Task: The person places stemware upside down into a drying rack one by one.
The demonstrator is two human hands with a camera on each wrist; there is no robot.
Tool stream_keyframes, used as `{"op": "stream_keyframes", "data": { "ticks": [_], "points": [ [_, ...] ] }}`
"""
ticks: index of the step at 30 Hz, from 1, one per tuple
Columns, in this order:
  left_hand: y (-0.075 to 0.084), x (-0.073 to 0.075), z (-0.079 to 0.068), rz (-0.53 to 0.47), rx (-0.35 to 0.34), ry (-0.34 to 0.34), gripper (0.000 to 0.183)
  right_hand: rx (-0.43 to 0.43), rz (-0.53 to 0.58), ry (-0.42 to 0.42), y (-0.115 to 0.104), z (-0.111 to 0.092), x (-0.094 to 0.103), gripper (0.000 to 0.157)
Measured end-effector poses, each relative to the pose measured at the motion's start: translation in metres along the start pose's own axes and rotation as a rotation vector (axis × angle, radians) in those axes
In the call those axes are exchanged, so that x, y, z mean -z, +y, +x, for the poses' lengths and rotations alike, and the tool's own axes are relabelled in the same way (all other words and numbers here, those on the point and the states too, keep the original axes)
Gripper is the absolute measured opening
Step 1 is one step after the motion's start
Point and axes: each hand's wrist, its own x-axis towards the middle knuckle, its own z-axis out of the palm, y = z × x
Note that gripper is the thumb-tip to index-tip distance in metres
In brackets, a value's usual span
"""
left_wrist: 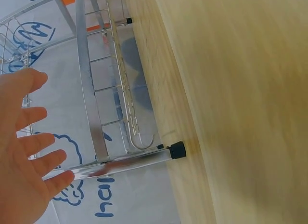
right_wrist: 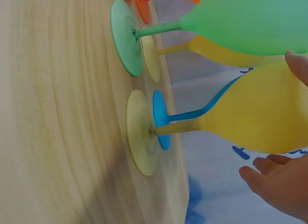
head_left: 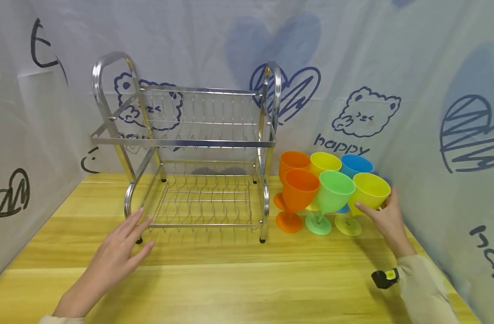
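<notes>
Several plastic goblets stand in two rows at the right. My right hand (head_left: 388, 220) is spread about the bowl of the front yellow goblet (head_left: 369, 191). Its thumb lies across the near side of the bowl, while the other fingers are at the far right side, with a slim gap from the bowl in the right wrist view. That goblet's foot (right_wrist: 141, 132) rests on the table. Palm down, my left hand (head_left: 113, 252) reaches toward the front left leg of a two-tier metal dish rack (head_left: 194, 144), fingers extended and holding nothing.
Beside the yellow goblet is a green goblet (head_left: 336, 193), then an orange goblet (head_left: 300, 191). Behind them stand another orange goblet (head_left: 289, 158), a second yellow goblet (head_left: 324, 163) and a blue goblet (head_left: 356, 165). Printed cloth (head_left: 214, 40) hangs behind the wooden table (head_left: 230, 283).
</notes>
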Motion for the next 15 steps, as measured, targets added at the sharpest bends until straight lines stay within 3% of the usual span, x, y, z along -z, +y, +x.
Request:
{"op": "stream_keyframes", "data": {
  "ticks": [3,15],
  "points": [
    [-0.0004,0.0003,-0.0004,-0.006,0.002,0.003,0.056,0.009,-0.025,0.011,0.0047,0.0016,-0.0017,0.086],
    [-0.0053,0.0017,-0.0027,-0.029,0.009,0.058,0.054,-0.067,-0.004,-0.008,0.0074,-0.0004,-0.0024,0.092]
  ]
}}
